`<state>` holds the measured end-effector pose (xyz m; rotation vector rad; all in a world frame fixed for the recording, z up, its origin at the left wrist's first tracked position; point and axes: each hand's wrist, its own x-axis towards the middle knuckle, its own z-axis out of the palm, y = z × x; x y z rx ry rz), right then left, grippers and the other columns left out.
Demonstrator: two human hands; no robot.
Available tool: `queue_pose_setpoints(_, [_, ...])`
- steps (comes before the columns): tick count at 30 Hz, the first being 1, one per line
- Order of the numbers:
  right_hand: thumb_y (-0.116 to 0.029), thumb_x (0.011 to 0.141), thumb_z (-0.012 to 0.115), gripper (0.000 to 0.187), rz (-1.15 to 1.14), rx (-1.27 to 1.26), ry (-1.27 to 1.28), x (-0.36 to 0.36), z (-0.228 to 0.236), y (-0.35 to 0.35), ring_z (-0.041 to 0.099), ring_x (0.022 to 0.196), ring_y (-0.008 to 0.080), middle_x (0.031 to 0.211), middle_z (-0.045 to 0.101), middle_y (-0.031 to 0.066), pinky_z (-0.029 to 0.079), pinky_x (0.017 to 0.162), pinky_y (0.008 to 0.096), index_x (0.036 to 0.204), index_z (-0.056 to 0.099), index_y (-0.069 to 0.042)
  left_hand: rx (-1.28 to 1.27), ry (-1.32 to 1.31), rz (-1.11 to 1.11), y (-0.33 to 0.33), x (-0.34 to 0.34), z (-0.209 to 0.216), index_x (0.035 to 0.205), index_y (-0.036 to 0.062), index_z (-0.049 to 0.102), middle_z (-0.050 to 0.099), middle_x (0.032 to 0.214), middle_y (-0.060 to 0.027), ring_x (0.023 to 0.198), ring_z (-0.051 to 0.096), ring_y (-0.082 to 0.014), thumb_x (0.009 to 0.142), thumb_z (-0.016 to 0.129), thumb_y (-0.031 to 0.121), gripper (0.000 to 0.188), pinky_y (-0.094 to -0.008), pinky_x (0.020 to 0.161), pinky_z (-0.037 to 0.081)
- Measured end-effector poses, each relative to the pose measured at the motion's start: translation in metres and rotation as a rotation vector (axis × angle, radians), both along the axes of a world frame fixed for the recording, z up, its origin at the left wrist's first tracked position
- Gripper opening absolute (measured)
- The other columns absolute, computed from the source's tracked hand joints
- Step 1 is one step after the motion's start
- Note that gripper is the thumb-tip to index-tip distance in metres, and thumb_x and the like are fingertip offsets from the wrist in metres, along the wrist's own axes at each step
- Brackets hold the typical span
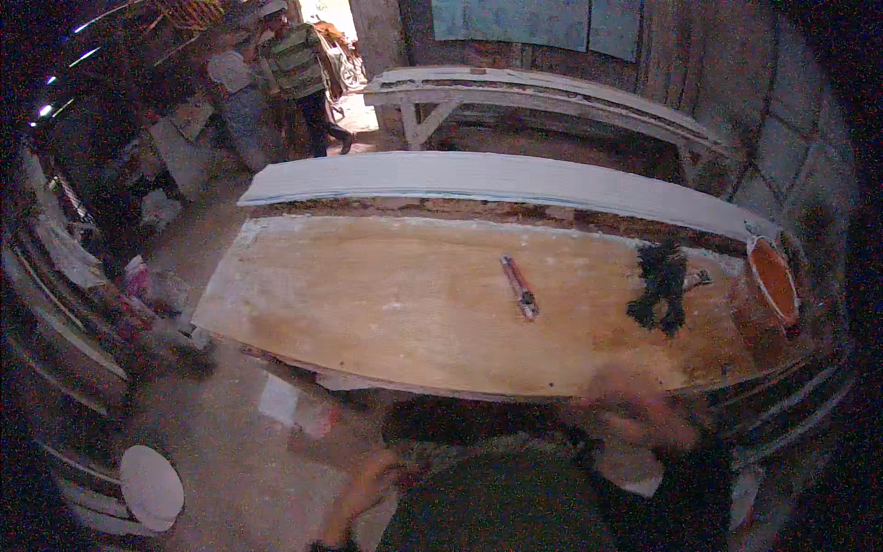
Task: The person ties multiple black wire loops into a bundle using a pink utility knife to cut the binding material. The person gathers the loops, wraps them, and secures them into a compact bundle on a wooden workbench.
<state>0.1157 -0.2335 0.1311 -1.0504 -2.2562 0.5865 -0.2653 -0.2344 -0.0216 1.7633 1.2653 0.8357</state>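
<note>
In front of me, below the table's near edge, my left hand hangs at the lower left, smeared, its fingers not clear. My right hand is close to the near right edge of the wooden tabletop, heavily blurred. A pale, whitish patch shows just below it; I cannot make out what it is. On the tabletop lies a reddish utility knife. Right of the knife is a crumpled black pair of gloves. A container with an orange inside stands at the right end.
Long white panels lie along the table's far side. Behind stands a white wooden bench. Two people are at the far left, near a bright doorway. A round white object is on the lower left; stacked boards line the left.
</note>
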Motion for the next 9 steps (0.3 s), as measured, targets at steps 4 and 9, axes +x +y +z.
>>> queue_pose_setpoints(4, [-0.018, 0.090, 0.058, 0.025, 0.150, -0.519, -0.143, -0.022, -0.180, 0.001, 0.064, 0.093, 0.0242, 0.100, 0.067, 0.0108, 0.050, 0.082, 0.0352, 0.113, 0.062, -0.008, -0.148, -0.008, -0.115, 0.005, 0.045, -0.066, 0.106, 0.0086, 0.066, 0.063, 0.092, -0.0099, 0.086, 0.061, -0.0249, 0.080, 0.063, 0.002, 0.027, -0.0328, 0.078, 0.050])
queue_pose_setpoints(9, [-0.017, 0.090, 0.056, 0.030, 0.049, -0.906, -0.004, -0.015, -0.290, -0.021, 0.064, 0.091, 0.0226, 0.102, 0.067, 0.0105, 0.050, 0.083, 0.0354, 0.119, 0.060, -0.011, -0.162, 0.046, -0.265, 0.028, 0.065, -0.074, 0.109, 0.0090, 0.065, 0.062, 0.092, -0.0109, 0.087, 0.061, -0.0261, 0.080, 0.061, 0.002, 0.030, -0.0332, 0.079, 0.049])
